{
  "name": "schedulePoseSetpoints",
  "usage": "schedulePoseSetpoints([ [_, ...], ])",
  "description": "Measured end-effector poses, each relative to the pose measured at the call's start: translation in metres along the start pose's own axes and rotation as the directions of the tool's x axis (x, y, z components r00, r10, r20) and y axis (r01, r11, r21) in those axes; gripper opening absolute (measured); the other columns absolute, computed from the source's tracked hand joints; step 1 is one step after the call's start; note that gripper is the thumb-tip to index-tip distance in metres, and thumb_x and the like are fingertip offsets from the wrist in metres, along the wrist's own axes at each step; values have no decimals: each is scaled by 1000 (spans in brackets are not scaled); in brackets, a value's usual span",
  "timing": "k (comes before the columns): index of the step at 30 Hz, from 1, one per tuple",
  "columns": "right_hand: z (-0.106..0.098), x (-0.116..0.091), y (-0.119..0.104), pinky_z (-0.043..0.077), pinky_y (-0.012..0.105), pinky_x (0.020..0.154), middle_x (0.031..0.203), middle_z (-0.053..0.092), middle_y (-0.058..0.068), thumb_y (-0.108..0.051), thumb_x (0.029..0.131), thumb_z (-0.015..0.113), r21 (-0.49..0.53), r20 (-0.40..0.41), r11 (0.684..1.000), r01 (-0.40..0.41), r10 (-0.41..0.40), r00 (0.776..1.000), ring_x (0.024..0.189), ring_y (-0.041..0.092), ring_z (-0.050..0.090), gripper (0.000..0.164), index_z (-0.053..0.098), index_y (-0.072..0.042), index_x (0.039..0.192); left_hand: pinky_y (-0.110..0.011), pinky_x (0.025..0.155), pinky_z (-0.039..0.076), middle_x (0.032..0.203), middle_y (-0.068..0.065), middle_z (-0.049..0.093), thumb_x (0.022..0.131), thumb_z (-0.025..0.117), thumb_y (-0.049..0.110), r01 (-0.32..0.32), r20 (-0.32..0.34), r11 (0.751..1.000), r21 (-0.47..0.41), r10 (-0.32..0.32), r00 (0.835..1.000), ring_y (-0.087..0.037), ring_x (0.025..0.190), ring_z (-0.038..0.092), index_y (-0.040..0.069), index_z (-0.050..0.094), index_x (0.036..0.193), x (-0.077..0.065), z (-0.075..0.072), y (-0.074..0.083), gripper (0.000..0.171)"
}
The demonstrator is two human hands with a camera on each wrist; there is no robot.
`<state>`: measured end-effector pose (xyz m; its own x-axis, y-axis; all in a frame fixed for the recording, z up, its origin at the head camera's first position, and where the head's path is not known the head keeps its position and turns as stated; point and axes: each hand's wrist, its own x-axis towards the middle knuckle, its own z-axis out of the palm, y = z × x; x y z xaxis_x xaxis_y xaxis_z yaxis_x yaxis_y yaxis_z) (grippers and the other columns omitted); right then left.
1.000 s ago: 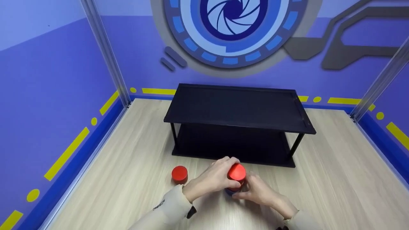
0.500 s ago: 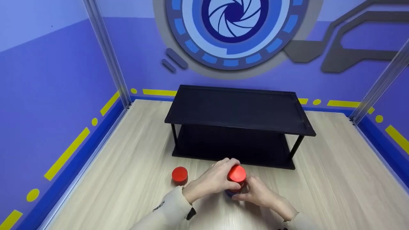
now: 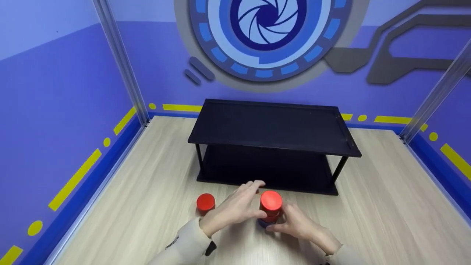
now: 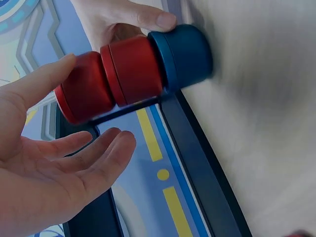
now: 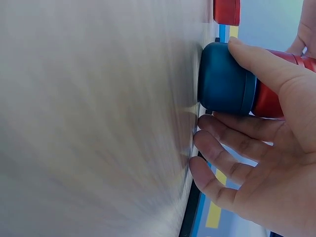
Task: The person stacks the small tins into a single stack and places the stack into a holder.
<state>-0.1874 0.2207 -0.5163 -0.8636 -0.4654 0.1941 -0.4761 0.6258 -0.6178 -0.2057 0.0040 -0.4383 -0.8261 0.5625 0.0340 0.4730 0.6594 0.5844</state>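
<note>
Three small round lidded canisters stand in an upright stack on the table. The bottom one is a blue canister [image 4: 187,57]; above it come a middle red canister [image 4: 133,69] and a top red canister [image 3: 271,201]. My left hand [image 3: 235,209] is spread at the stack's left side, its thumb right at the top red canister and its other fingers apart from it. Low on the right side, my right hand [image 3: 300,222] holds the blue canister between thumb and index finger, the remaining fingers loosely bent near the tabletop. Another red canister [image 3: 205,202] stands alone, left of my left hand.
Behind the stack stands a black two-tier shelf [image 3: 272,127] on thin posts, its lower front edge close to my left fingertips. Blue printed panels [image 3: 66,110] wall in the wooden table [image 3: 147,206] at the back and sides.
My left hand has opened off the top red canister and shifted slightly left, its fingers straightening. My right hand stays at the blue canister, and the stack stands in place.
</note>
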Motion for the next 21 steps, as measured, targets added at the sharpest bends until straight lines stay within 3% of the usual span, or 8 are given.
schedulePoseSetpoints([
  [7,-2,1,-2,45,29,80,98,68,-7,-36,70,84,-60,-3,998,-36,36,999,84,3,53,49,66,-16,110,-59,105,38,141,-11,50,78,79,31,36,-49,997,-68,-39,998,-41,137,37,17,42,140,-12,-12,-25,74],
  [11,-2,0,-2,45,34,84,102,68,-7,-40,69,83,-68,-4,996,-54,54,999,90,6,55,52,65,-16,112,-48,97,47,131,-9,53,77,80,27,25,-114,998,-56,-31,993,-34,125,46,12,44,138,-18,-17,-41,73],
  [15,-1,-2,-2,46,29,77,100,66,-3,-40,70,83,-45,-11,998,-39,38,999,85,4,53,51,65,-14,110,-40,87,50,126,-10,53,75,81,23,37,-174,999,-24,-41,984,-24,111,45,8,45,137,-23,-20,-57,73],
  [21,1,0,0,47,26,75,100,66,-3,-34,70,84,-22,-5,999,-31,31,1000,82,1,54,49,65,-13,110,-47,96,47,136,-13,45,75,81,21,76,-205,997,-3,-75,976,-30,125,39,9,43,139,-33,-23,-81,76],
])
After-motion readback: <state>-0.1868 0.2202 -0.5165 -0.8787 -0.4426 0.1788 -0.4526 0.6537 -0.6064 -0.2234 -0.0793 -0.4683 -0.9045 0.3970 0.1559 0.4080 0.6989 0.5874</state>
